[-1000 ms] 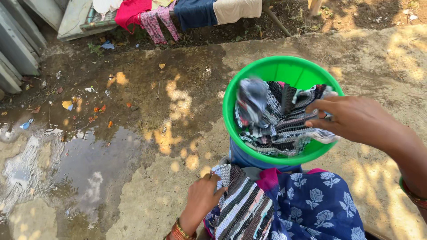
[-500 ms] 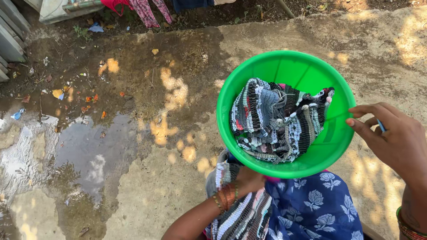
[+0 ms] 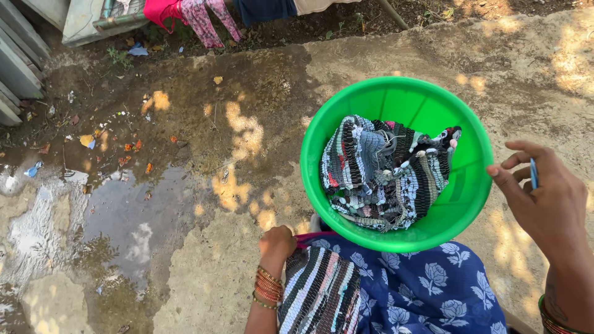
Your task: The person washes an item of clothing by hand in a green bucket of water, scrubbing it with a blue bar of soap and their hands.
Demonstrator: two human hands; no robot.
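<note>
Crumpled striped woven cloth (image 3: 387,173) heaped inside round green basin (image 3: 396,93).

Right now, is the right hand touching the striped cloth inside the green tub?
No, the right hand sits outside the green tub, clear of the striped cloth bundled inside it.

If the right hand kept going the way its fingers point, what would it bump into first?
The right hand points left, toward the green tub. It would probably meet the tub's rim first, then the striped woven cloth inside, though depth is hard to judge.
</note>
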